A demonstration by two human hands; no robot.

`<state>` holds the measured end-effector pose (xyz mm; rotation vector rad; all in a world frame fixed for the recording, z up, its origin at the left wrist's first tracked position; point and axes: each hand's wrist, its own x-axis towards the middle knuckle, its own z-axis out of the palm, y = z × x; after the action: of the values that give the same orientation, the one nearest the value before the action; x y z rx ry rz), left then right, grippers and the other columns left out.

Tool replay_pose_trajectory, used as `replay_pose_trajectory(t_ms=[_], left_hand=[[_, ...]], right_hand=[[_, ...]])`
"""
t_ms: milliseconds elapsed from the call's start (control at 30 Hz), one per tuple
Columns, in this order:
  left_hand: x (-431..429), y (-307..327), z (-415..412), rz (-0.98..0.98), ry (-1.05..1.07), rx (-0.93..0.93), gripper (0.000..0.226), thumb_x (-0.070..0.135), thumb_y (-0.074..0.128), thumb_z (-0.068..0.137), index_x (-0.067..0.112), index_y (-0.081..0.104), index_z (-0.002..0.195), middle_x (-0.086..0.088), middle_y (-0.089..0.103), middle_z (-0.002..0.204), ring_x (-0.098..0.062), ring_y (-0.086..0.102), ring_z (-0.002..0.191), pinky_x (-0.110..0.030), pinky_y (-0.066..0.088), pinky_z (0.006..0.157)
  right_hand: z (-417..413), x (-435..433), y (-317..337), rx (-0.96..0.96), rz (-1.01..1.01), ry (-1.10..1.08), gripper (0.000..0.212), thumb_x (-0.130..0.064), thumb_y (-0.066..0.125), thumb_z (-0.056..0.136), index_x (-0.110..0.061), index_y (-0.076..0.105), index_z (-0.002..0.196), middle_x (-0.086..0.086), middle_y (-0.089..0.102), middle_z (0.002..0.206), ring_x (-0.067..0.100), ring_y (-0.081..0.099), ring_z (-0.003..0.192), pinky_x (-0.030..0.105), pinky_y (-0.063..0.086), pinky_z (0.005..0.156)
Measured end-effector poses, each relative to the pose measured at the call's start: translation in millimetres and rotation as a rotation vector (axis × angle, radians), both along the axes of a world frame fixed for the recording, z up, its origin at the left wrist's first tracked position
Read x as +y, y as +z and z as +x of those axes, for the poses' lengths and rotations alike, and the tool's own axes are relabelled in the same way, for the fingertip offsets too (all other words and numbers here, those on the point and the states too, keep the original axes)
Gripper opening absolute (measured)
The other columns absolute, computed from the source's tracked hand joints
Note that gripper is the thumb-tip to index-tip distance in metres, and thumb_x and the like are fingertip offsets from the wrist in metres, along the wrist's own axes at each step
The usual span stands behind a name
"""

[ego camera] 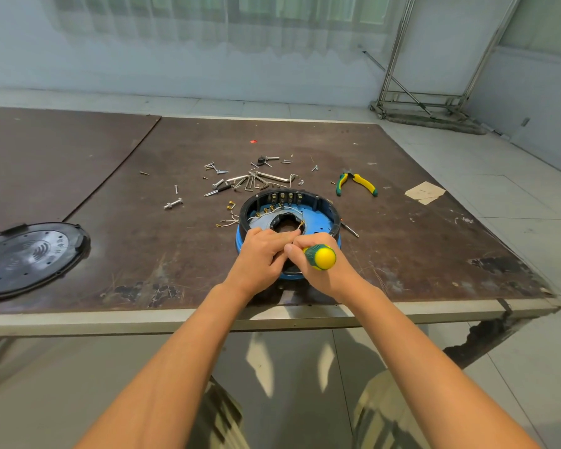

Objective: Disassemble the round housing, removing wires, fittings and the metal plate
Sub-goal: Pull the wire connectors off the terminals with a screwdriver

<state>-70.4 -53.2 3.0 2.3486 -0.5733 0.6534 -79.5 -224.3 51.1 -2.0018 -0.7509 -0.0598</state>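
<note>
Housing [318, 218]: lying on the table [402, 247], under our hands.
Left hand [261, 257]: we are pinching a wire [301, 225] over the housing's middle hole.
Right hand [324, 273]: we are gripping a screwdriver [319, 257] over the housing's near rim.
Screws [218, 183], hex keys [272, 176]: lying behind the housing.
Pliers [357, 183]: lying behind it, rightward.
Lid [30, 257]: lying far left of the housing.

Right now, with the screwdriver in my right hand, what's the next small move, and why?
Probably lift the wire clear of the housing: your left hand pinches its terminal end over the centre hole, and the right hand grips the screwdriver beside it, tip hidden.
</note>
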Motion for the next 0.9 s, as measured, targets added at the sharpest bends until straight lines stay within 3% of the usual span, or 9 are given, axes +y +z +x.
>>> replay_pose_trajectory(t_ms=[233, 367, 600, 767, 900], left_hand=[[-1.1, -0.6, -1.7, -0.013, 0.003, -0.034, 0.036, 0.028, 0.046, 0.095, 0.028, 0.069, 0.124, 0.04, 0.045, 0.086, 0.012, 0.046, 0.084, -0.035, 0.037, 0.08], [-2.3, 2.8, -3.2, -0.023, -0.021, -0.065, 0.027, 0.026, 0.047, 0.094, 0.035, 0.061, 0.115, 0.047, 0.047, 0.083, 0.004, 0.045, 0.079, -0.034, 0.038, 0.079], [-2.4, 0.9, -2.1, -0.037, -0.007, -0.062, 0.028, 0.025, 0.048, 0.095, 0.03, 0.069, 0.113, 0.029, 0.053, 0.086, 0.0, 0.046, 0.079, -0.043, 0.043, 0.079], [-2.3, -0.3, -2.4, -0.027, -0.003, -0.04, 0.032, 0.028, 0.046, 0.096, 0.027, 0.071, 0.116, 0.012, 0.071, 0.089, -0.008, 0.054, 0.081, -0.043, 0.043, 0.082], [-2.0, -1.9, -1.4, -0.024, 0.002, -0.057, 0.032, 0.027, 0.048, 0.095, 0.027, 0.07, 0.118, 0.011, 0.071, 0.09, -0.008, 0.054, 0.081, -0.043, 0.043, 0.081]], right_hand=[[-4.3, 1.2, 8.6, 0.005, -0.024, 0.007, 0.023, -0.002, 0.057, 0.102, -0.001, 0.07, 0.083, -0.004, 0.063, 0.073, 0.0, 0.059, 0.069, 0.012, 0.046, 0.064], [-6.0, 2.5, 15.2, 0.013, -0.019, 0.008, 0.021, -0.002, 0.055, 0.102, 0.003, 0.072, 0.091, 0.013, 0.07, 0.084, 0.016, 0.064, 0.078, 0.029, 0.057, 0.07], [-11.5, 4.1, 21.9, 0.057, -0.016, -0.031, 0.021, -0.002, 0.055, 0.103, 0.005, 0.07, 0.091, 0.021, 0.07, 0.087, 0.031, 0.066, 0.084, 0.045, 0.057, 0.077], [-14.9, 4.3, 26.6, 0.099, -0.005, -0.039, 0.022, -0.001, 0.054, 0.103, 0.008, 0.069, 0.09, 0.025, 0.069, 0.088, 0.037, 0.065, 0.085, 0.051, 0.056, 0.079], [-17.0, 4.5, 31.3, 0.133, 0.008, -0.031, 0.022, 0.0, 0.053, 0.102, 0.011, 0.069, 0.092, 0.031, 0.068, 0.091, 0.045, 0.064, 0.09, 0.057, 0.054, 0.081]])
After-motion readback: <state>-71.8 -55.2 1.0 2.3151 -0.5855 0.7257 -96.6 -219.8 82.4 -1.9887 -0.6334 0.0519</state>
